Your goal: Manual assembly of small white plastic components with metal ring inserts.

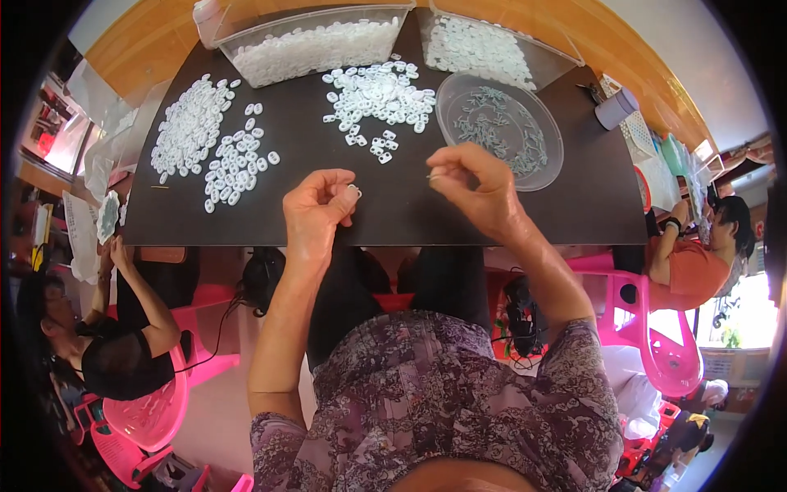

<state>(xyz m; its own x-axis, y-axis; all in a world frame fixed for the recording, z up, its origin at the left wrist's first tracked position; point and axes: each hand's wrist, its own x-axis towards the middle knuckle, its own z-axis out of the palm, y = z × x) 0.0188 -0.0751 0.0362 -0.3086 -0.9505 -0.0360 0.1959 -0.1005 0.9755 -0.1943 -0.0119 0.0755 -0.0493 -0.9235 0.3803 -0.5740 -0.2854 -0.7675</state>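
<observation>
My left hand (318, 205) is closed over the near part of the dark table, pinching a small white plastic piece (355, 189) between thumb and fingertips. To its right, my right hand (475, 184) is raised with thumb and index finger together. Something tiny shows at its fingertips, too small to name. Beyond my hands lies a pile of white oval plastic pieces with holes (381, 94), and several looser ones (384, 146) sit nearer me. A round clear tray (554, 164) of small grey-green parts stands just past my right hand.
Two clear bins (311, 20) of white pieces line the table's back. More oval pieces (188, 127) are heaped at the left, with a smaller group (234, 168) beside them. A grey-lidded cup (615, 108) stands at the right. People sit on pink chairs (656, 328) at both sides.
</observation>
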